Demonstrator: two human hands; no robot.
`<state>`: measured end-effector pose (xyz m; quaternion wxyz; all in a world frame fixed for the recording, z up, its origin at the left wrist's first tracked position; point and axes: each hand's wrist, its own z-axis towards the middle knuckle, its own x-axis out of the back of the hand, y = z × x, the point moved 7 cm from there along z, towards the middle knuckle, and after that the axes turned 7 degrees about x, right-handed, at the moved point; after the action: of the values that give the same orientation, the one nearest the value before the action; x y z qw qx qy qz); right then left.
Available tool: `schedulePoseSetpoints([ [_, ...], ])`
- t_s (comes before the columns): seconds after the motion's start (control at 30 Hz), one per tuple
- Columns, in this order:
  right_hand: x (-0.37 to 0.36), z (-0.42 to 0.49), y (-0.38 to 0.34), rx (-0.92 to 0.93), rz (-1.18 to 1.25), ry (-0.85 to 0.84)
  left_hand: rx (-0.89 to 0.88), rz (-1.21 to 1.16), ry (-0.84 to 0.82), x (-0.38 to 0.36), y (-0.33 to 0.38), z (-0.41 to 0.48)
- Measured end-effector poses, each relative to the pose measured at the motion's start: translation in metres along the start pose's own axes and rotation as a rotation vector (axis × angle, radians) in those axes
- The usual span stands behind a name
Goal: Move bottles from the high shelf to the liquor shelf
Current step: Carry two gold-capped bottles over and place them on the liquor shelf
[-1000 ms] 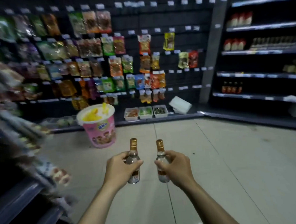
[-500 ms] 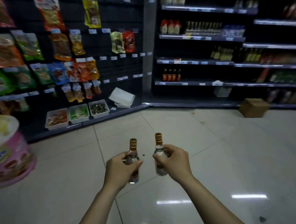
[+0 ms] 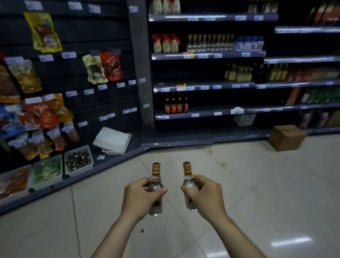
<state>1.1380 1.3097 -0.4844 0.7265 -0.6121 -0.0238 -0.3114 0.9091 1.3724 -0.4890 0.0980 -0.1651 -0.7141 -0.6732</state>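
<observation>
Head view, the only one available. Status: two small clear-glass bottles with gold caps in transit, neither shelved yet. My left hand [image 3: 140, 197] wraps fingers and thumb round the body of the left bottle [image 3: 156, 177]; my right hand [image 3: 205, 195] grips the right bottle [image 3: 187, 176] the same way. Both bottles are upright, side by side but apart, held out in front of me above the tiled floor [image 3: 264, 202]. Ahead and to the right stands dark shelving [image 3: 207, 55] stocked with bottles, which I take to be the liquor shelf. A row of gold-capped bottles [image 3: 210, 43] on one board looks similar to mine, though too small to confirm. Dark red-labelled bottles [image 3: 176, 104] stand two boards lower. Snack packets [image 3: 47, 113] hang on the wall to the left, and a cardboard box [image 3: 286, 137] sits on the floor by the shelf base. Judgement: pick-up is done for this pair; the high shelf itself is not in view. Remaining: close the gap to the shelving, choose a spot, set both down upright. Whether more bottles wait, I cannot tell.
</observation>
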Motion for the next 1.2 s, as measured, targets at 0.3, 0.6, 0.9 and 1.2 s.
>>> schedulePoseSetpoints([
  [0.3,0.063,0.247,0.088,-0.003,-0.045,0.04,-0.018,-0.044,-0.002,-0.134,0.093,0.222],
  [0.6,0.105,0.523,0.176,0.011,-0.061,0.062,-0.077,-0.071,0.013,-0.284,0.169,0.475],
  [0.9,0.163,0.753,0.216,0.073,-0.041,0.1,-0.155,-0.092,-0.001,-0.397,0.277,0.679],
  [1.2,0.187,0.999,0.258,0.166,-0.013,0.011,-0.209,-0.101,0.084,-0.488,0.37,0.879],
])
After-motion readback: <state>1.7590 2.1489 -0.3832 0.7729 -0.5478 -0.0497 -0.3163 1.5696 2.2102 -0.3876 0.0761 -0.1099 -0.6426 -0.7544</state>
